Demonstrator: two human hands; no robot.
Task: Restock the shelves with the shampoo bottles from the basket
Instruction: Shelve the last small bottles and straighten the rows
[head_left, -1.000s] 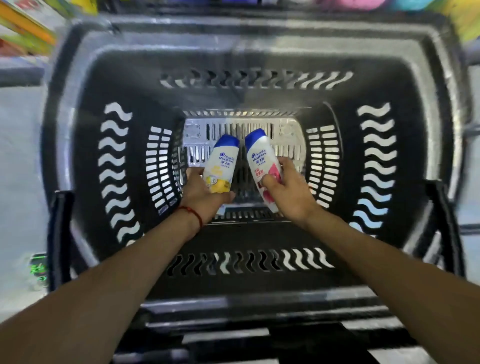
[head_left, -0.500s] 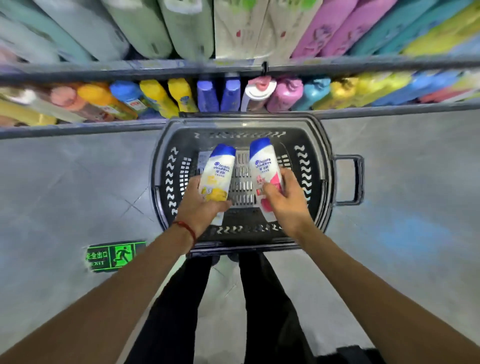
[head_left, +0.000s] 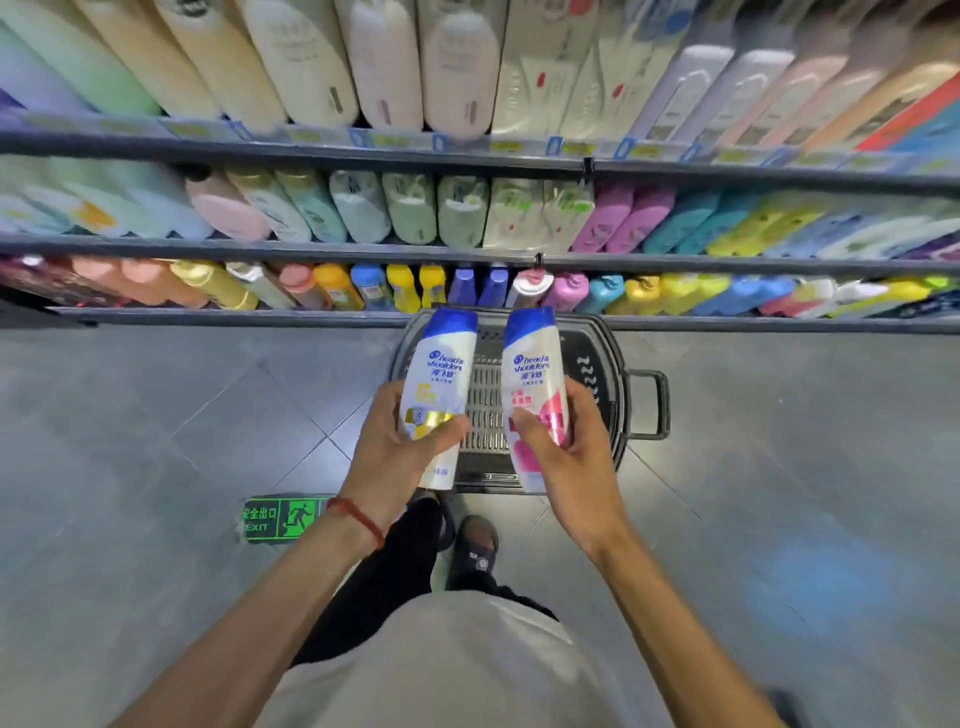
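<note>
Both hands came up out of the basket (head_left: 608, 364), left hand (head_left: 395, 457) with the yellow bottle (head_left: 436, 395), right hand (head_left: 566, 457) with the pink bottle (head_left: 535, 405). View pulled way back too, so the shelves (head_left: 311, 244) and floor (head_left: 156, 415) showed up.

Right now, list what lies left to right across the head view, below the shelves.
In order: green exit sign → yellow-labelled shampoo bottle → pink-labelled shampoo bottle → basket handle.
</note>
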